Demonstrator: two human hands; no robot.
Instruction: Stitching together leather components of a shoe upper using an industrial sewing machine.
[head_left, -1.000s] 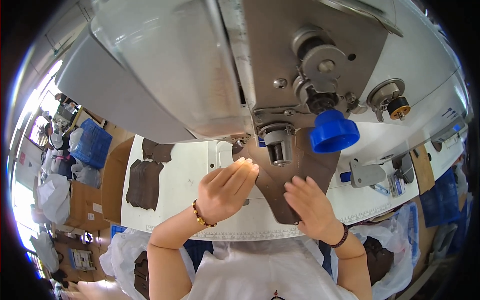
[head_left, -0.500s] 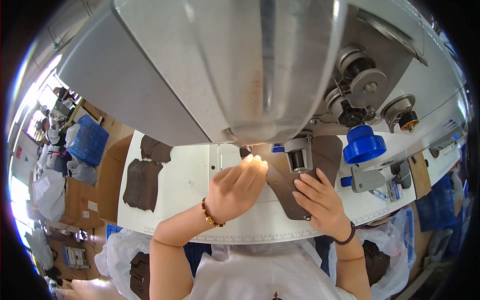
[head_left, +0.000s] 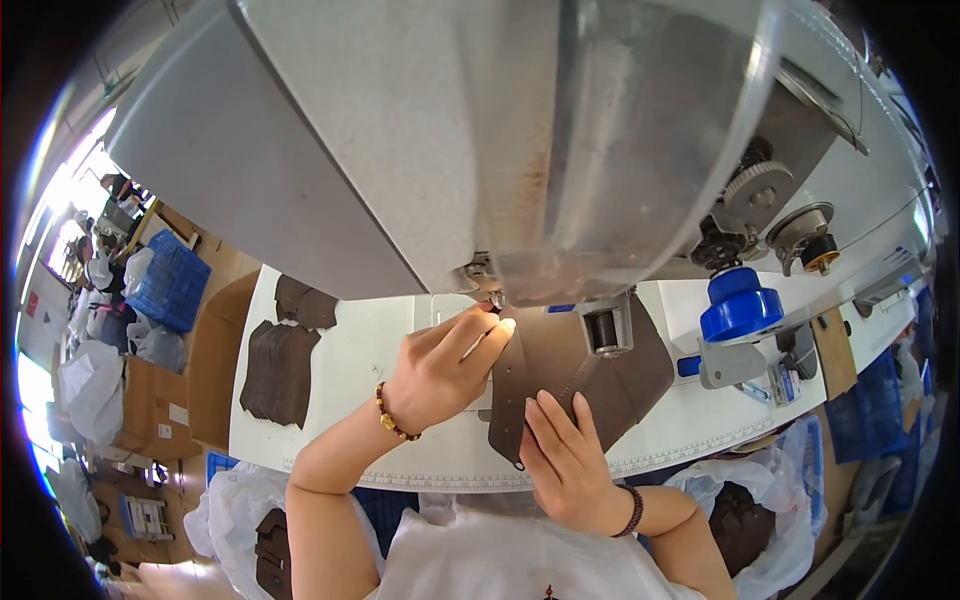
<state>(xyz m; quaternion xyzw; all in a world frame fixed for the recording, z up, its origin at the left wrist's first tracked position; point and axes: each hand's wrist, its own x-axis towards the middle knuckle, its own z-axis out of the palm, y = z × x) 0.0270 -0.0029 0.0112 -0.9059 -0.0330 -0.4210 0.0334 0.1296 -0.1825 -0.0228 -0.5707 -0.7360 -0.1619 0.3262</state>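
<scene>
A brown leather-like panel with stitch lines and small holes lies on the white table, partly under the sewing machine head. My right hand rests flat on its near part, fingers stretched out. Close to the lit needle area, at the panel's left edge, my left hand is closed, thumb and fingers pinched together. A thin pale sliver shows between those fingers; what they grip is too small to make out. The machine head's clear cover hides part of the panel's far side.
Stacked brown panels lie at the table's left, with smaller brown pieces behind. A blue knob and a grey plate stand right of the panel. Plastic-lined bins with brown pieces flank me below the table edge.
The panel has turned and shifted left. My right hand moved left and nearer me with it. My left hand moved slightly left, its fingers now pinched more tightly.
</scene>
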